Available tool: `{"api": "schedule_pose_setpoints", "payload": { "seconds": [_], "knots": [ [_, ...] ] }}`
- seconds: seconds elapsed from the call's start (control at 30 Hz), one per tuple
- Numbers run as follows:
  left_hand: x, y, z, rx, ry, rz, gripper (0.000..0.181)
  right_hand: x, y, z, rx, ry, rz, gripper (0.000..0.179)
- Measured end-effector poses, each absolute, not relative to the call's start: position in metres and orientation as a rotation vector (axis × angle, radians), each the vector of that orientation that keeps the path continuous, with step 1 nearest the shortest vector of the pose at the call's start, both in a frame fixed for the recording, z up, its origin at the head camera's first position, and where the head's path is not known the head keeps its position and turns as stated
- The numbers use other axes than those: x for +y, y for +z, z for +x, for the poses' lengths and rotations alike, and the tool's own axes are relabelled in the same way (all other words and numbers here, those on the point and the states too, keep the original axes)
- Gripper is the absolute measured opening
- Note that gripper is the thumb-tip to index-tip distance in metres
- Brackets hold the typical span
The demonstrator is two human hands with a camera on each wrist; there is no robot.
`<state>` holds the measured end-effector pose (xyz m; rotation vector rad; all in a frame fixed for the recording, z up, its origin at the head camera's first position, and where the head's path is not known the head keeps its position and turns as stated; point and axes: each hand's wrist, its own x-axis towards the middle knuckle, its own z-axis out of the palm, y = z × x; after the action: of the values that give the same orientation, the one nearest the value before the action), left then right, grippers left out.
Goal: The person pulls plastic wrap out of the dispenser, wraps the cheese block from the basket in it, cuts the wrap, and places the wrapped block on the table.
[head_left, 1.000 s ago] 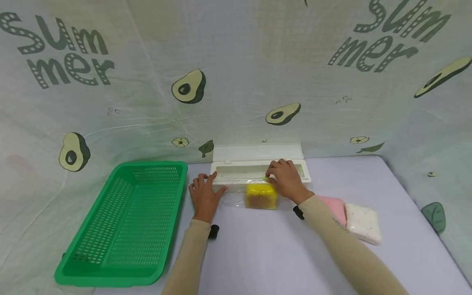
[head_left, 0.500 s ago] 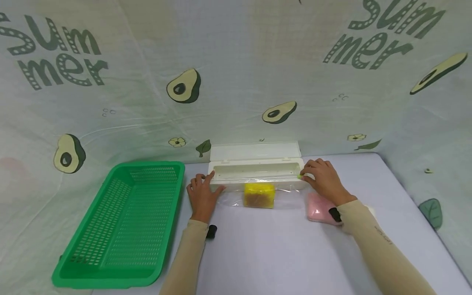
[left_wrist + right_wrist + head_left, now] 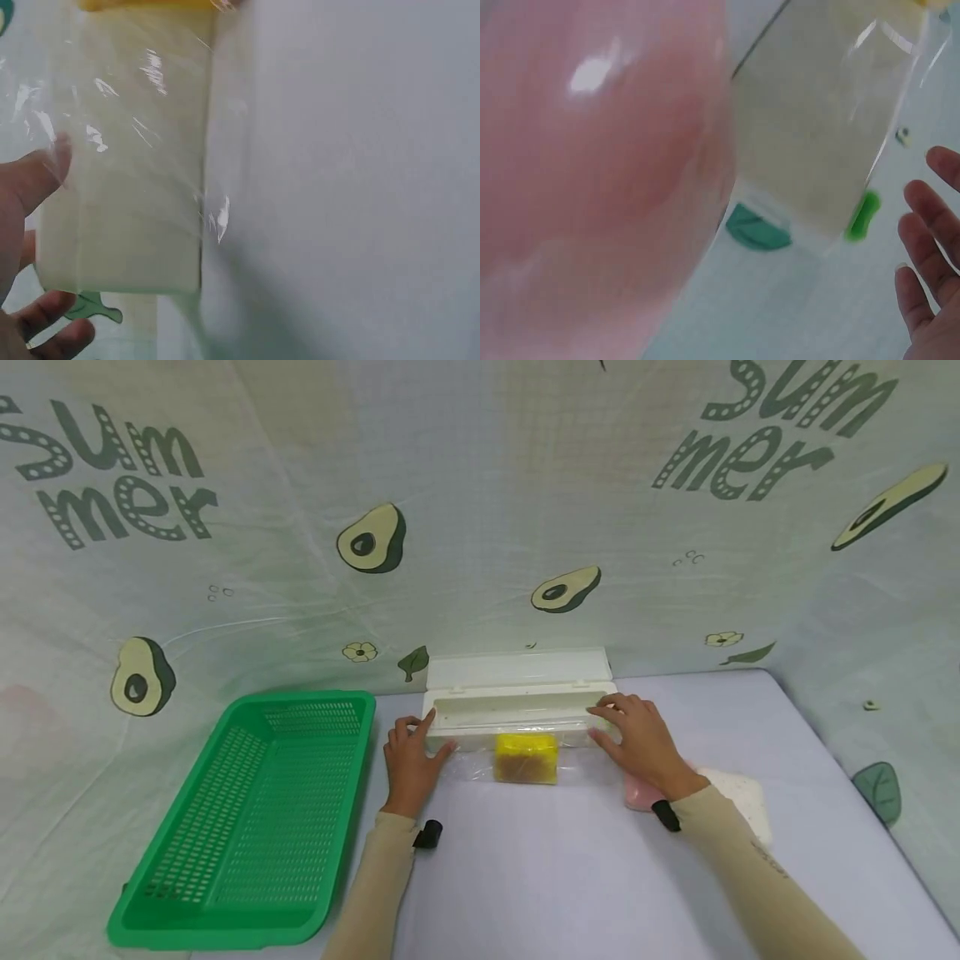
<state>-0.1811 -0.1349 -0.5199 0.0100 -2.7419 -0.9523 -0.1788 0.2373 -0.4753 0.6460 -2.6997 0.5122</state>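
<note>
A white cling film dispenser (image 3: 517, 691) lies at the back of the table with its lid (image 3: 517, 668) raised. Clear film (image 3: 472, 765) runs over its front edge onto the table, and a yellow block (image 3: 526, 760), brownish in its lower half, sits under the film. My left hand (image 3: 411, 768) holds the dispenser's left end, thumb on the film-covered front and forefinger at the top edge. By the right end, my right hand (image 3: 645, 747) has its fingers spread and grips nothing. The right wrist view shows a small green slider (image 3: 862, 216) at the dispenser's edge.
A green plastic basket (image 3: 352, 827) stands on the left. Right of the film lie a pink block (image 3: 640, 794), partly behind my right wrist, and a white speckled block (image 3: 738, 793). A printed cloth (image 3: 465, 527) hangs behind the table.
My right hand slid rightward along the dispenser's front edge with the green slider, then let go and came back slightly left. My left hand stayed at the left end.
</note>
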Motion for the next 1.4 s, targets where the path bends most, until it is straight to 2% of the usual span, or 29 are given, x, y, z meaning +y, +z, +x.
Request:
{"api": "schedule_pose_setpoints", "payload": {
  "seconds": [0.2, 0.37, 0.5, 0.7, 0.83, 1.03, 1.23, 1.4],
  "knots": [
    [-0.136, -0.507, -0.175, -2.646, -1.336, 0.014, 0.065, 0.196, -0.486, -0.170, -2.690, 0.495, 0.795, 0.057],
    [-0.133, -0.491, -0.169, -2.481, -1.548, -0.031, 0.045, 0.180, -0.494, -0.170, -2.680, 0.433, 0.766, 0.056],
    [-0.118, -0.482, -0.164, -2.513, -1.402, -0.239, 0.043, 0.175, -0.496, -0.171, -2.659, 0.453, 0.733, 0.052],
    [-0.085, -0.485, -0.160, -2.750, -0.690, -0.612, 0.067, 0.171, -0.493, -0.167, -2.642, 0.515, 0.737, 0.043],
    [-0.076, -0.492, -0.160, -2.784, -0.435, -0.638, 0.060, 0.169, -0.491, -0.165, -2.653, 0.546, 0.751, 0.038],
    [-0.076, -0.500, -0.160, -2.778, -0.404, -0.620, 0.043, 0.168, -0.488, -0.159, -2.695, 0.523, 0.783, 0.036],
    [-0.085, -0.490, -0.152, -2.824, -0.559, -0.685, 0.040, 0.169, -0.478, -0.149, -2.758, 0.647, 0.844, 0.036],
    [-0.093, -0.479, -0.144, -3.024, -0.787, -0.815, 0.045, 0.171, -0.469, -0.141, -2.966, 0.905, 0.912, 0.037]
  ]
}}
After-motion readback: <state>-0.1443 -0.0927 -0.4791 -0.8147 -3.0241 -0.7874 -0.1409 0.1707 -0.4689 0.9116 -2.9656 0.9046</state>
